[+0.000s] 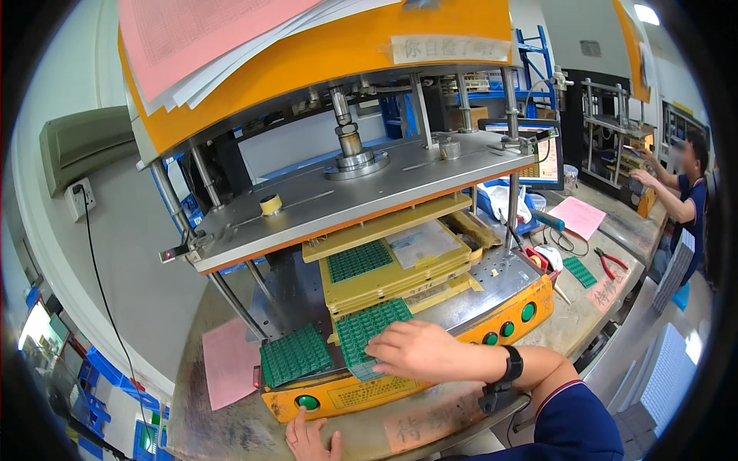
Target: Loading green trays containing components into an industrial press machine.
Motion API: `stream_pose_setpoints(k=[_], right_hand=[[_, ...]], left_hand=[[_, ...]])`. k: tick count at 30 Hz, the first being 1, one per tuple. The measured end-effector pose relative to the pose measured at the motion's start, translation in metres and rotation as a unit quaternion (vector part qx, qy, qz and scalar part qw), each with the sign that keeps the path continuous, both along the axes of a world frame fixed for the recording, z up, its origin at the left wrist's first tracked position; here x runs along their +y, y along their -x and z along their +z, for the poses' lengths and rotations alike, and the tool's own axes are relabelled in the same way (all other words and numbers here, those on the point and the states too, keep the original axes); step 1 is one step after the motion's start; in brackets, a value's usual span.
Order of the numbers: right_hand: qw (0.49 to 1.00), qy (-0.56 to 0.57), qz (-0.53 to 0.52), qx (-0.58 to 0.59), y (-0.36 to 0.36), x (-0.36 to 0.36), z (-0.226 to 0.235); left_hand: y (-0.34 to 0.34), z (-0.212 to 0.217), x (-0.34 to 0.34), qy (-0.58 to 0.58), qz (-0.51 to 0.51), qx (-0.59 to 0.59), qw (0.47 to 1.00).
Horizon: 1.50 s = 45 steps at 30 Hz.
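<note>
One green panel [367,329] half under right hand [415,349]

An electronics assembly workshop: a yellow-and-orange benchtop press [338,92] with steel guide columns and green push buttons [529,311] towers directly above the worker's right hand [415,349], which rests on a green circuit-board panel [367,326]. Just left of that hand lies another green panel [294,355]. Well beyond the hand to the right, red-handled pliers [611,263], a monitor [544,157] and what appears to be a second press station, tended by another person [684,192], line the worn bench [231,430].
</note>
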State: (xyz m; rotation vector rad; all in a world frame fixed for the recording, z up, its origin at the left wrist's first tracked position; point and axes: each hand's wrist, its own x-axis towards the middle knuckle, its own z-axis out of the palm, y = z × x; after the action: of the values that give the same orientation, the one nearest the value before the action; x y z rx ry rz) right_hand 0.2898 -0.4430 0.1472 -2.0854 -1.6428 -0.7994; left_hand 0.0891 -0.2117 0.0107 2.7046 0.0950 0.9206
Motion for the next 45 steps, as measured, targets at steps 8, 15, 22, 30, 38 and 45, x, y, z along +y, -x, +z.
stream_pose_setpoints(k=[8, 15, 22, 30, 38, 45], right_hand=[[0.998, -0.05, 0.002, -0.023, 0.006, 0.001, -0.017], [0.999, -0.03, -0.016, -0.029, 0.006, 0.001, -0.021], [0.995, -0.079, -0.012, -0.055, 0.005, 0.007, -0.027], [0.998, -0.036, -0.037, -0.048, 0.006, 0.009, -0.031], [0.997, -0.07, 0.006, -0.035, -0.001, 0.004, -0.029], [0.997, -0.035, -0.017, -0.064, -0.015, -0.009, -0.019]], left_hand=[[-0.001, 0.002, -0.004, -0.069, 0.071, 0.025, 0.995], [-0.002, -0.001, 0.003, 0.006, 0.038, 0.0, 0.999], [-0.001, 0.002, -0.003, 0.042, 0.02, 0.035, 0.998], [-0.005, 0.013, -0.002, 0.017, -0.03, 0.024, 0.999], [-0.005, 0.004, 0.001, -0.027, -0.016, 0.017, 0.999], [-0.024, 0.094, -0.008, 0.149, -0.1, 0.045, 0.983]])
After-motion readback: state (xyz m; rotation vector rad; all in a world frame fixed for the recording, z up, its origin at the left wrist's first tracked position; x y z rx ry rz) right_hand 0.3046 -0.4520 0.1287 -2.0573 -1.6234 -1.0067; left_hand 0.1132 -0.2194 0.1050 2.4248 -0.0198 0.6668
